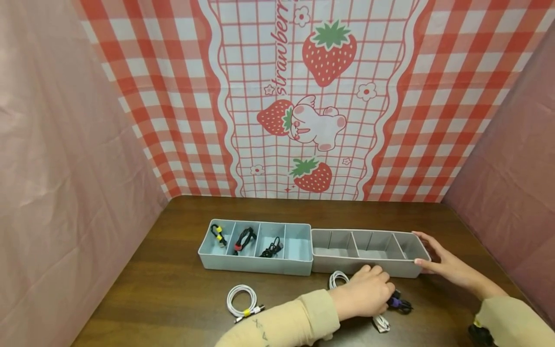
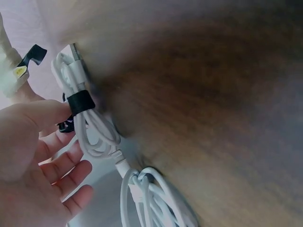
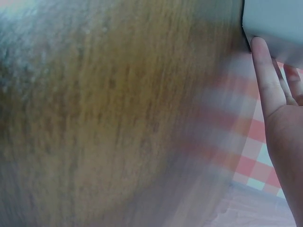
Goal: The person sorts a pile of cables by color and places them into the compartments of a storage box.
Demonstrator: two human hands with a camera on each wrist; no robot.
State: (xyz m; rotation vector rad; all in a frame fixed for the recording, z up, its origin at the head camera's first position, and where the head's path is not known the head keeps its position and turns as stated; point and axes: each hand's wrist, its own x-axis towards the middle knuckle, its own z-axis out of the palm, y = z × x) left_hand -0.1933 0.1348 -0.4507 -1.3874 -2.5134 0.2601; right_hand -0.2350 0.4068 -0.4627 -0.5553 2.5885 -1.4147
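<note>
My left hand (image 1: 368, 291) (image 2: 38, 156) is over the cables in front of the grey divided tray (image 1: 364, 265). In the left wrist view its thumb is beside the black band of a white cable bundle (image 2: 97, 127), its fingers loosely bent; whether it pinches anything is unclear. A dark cable with a purple tie (image 1: 395, 302) lies by its fingertips in the head view. My right hand (image 1: 451, 270) (image 3: 289, 118) grips the grey tray's right end, thumb on the front corner, fingers round the far side.
A light-blue tray (image 1: 256, 264) abuts the grey one on the left; three of its compartments hold black cables. A white coiled cable with a yellow tie (image 1: 247, 313) lies before it. Something black (image 1: 479, 335) is by the right sleeve. Checked cloth (image 1: 186, 96) hangs behind.
</note>
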